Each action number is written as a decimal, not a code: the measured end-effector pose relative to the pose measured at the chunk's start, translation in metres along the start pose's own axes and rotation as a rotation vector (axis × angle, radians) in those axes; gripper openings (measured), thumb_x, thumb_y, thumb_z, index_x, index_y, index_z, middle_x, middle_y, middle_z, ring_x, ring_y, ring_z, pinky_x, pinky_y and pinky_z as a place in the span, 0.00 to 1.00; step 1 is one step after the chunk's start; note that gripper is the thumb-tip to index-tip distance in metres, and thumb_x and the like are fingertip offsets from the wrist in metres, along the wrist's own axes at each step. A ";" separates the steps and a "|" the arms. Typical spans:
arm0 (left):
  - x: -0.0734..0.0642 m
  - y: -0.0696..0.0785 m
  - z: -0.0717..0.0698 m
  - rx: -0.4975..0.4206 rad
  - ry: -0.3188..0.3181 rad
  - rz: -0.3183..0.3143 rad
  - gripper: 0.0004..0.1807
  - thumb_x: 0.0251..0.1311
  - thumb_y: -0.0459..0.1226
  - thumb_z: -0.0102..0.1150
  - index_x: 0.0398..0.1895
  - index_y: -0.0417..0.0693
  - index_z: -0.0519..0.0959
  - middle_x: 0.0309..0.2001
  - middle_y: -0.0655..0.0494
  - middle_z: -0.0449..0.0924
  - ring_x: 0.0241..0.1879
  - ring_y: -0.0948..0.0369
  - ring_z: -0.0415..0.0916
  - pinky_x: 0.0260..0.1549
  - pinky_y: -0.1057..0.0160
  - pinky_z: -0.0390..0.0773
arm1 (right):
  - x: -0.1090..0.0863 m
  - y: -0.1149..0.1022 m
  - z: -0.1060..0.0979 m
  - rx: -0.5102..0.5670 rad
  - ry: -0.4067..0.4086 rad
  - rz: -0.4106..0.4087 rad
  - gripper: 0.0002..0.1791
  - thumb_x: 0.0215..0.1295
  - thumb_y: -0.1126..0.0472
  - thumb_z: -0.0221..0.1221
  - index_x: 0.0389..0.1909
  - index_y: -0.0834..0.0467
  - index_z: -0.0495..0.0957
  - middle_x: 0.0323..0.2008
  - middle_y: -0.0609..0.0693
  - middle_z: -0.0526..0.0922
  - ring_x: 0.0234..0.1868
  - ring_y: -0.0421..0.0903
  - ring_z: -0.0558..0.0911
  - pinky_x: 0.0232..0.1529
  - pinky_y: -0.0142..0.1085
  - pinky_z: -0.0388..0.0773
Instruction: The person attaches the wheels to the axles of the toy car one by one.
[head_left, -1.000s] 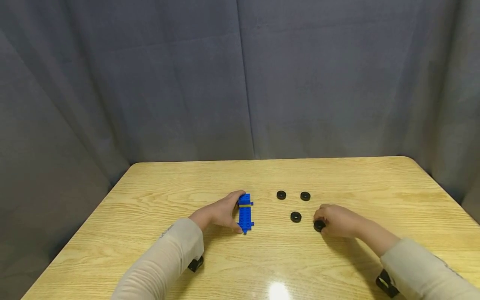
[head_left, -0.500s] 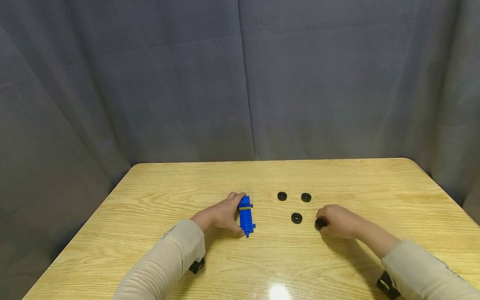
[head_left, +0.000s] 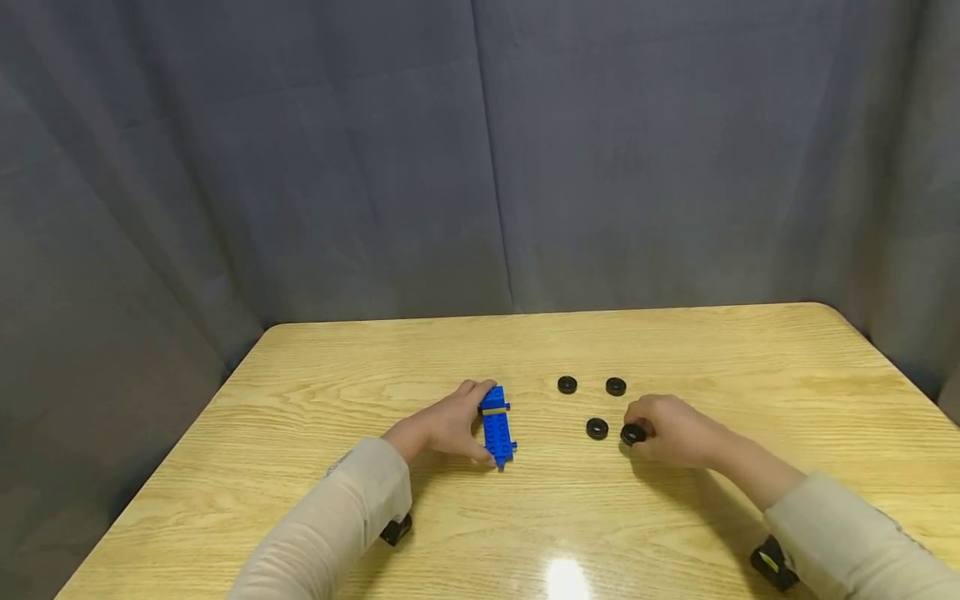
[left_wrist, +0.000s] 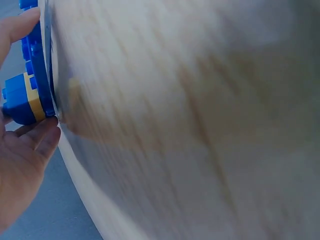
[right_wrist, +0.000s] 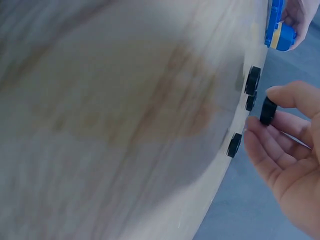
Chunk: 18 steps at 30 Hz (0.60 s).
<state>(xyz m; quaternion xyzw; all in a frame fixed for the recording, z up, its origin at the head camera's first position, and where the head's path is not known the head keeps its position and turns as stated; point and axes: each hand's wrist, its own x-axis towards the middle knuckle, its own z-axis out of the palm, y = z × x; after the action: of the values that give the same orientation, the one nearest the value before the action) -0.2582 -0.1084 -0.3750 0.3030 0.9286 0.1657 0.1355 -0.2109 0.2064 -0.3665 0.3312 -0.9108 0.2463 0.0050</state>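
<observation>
On the wooden table lies a blue toy brick car base [head_left: 498, 435] with axle stubs on its side and a yellow strip near its far end. My left hand [head_left: 446, 423] grips it lengthwise, thumb at the near end and fingers at the far end, also seen on the base [left_wrist: 40, 55] in the left wrist view. To the right, my right hand [head_left: 670, 430] pinches a black toy tire [head_left: 632, 434] between thumb and fingers. The right wrist view shows that tire [right_wrist: 268, 111] raised off the tabletop.
Three more black tires lie flat between the hands: one at the back left [head_left: 567, 384], another at the back right [head_left: 616, 386], and a nearer tire [head_left: 597, 428] just left of the held one. Grey curtains [head_left: 375, 167] hang behind the table [head_left: 465, 533].
My right hand has raised its tire and shifted slightly left, toward the nearest loose tire. The car base has turned a little and slid slightly right under my left hand.
</observation>
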 end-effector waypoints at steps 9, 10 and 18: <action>-0.004 0.007 -0.005 -0.042 0.040 0.005 0.59 0.34 0.51 0.68 0.67 0.50 0.40 0.62 0.49 0.47 0.59 0.54 0.52 0.52 0.55 0.60 | 0.004 -0.008 -0.003 0.004 0.088 0.042 0.14 0.41 0.70 0.61 0.34 0.67 0.75 0.27 0.47 0.73 0.27 0.41 0.73 0.28 0.35 0.71; -0.004 0.007 -0.005 -0.048 0.045 0.005 0.59 0.34 0.51 0.68 0.67 0.51 0.39 0.62 0.49 0.47 0.59 0.53 0.52 0.52 0.54 0.60 | 0.004 -0.009 -0.004 0.002 0.090 0.048 0.14 0.42 0.70 0.61 0.34 0.67 0.75 0.27 0.48 0.74 0.27 0.41 0.74 0.28 0.35 0.71; -0.008 0.009 -0.003 -0.114 0.093 0.033 0.60 0.33 0.50 0.69 0.67 0.55 0.38 0.62 0.50 0.46 0.60 0.53 0.52 0.51 0.53 0.61 | 0.003 -0.019 -0.003 0.015 0.106 0.074 0.15 0.45 0.70 0.61 0.37 0.68 0.74 0.31 0.52 0.76 0.30 0.44 0.76 0.29 0.34 0.73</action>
<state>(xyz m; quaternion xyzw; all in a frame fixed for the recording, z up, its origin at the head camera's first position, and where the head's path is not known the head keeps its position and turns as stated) -0.2483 -0.1065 -0.3676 0.3021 0.9179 0.2342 0.1065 -0.2025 0.1932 -0.3551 0.2838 -0.9190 0.2706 0.0417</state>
